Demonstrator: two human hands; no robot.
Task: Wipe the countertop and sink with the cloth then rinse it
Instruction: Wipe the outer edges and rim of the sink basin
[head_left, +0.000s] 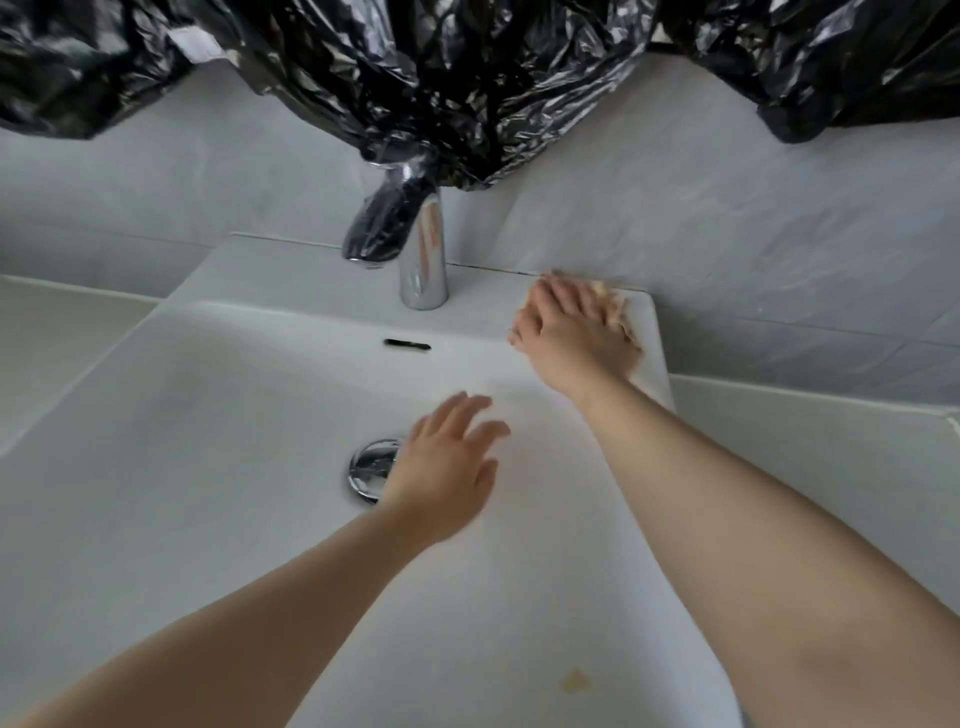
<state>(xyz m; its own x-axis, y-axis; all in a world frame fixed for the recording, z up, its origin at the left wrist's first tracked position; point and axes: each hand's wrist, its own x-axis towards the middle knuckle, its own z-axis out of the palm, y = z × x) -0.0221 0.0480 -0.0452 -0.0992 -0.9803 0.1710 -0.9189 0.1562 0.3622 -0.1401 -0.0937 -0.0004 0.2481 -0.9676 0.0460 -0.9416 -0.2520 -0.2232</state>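
Note:
A white rectangular sink (218, 415) fills the middle of the view, with a chrome drain (370, 467) at its centre. My right hand (571, 338) lies flat on a pale yellow cloth (615, 306) at the sink's back right corner, fingers spread and pressing it down. Most of the cloth is hidden under the hand. My left hand (447, 467) hovers over the basin just right of the drain, fingers straight and spread, holding nothing. A yellowish stain (574, 679) marks the basin near the front.
A chrome faucet (415, 244) stands at the back rim, with an overflow slot (408, 344) below it. Black plastic sheeting (467, 78) hangs over the wall above the faucet. Pale countertop (805, 447) lies right and left of the sink.

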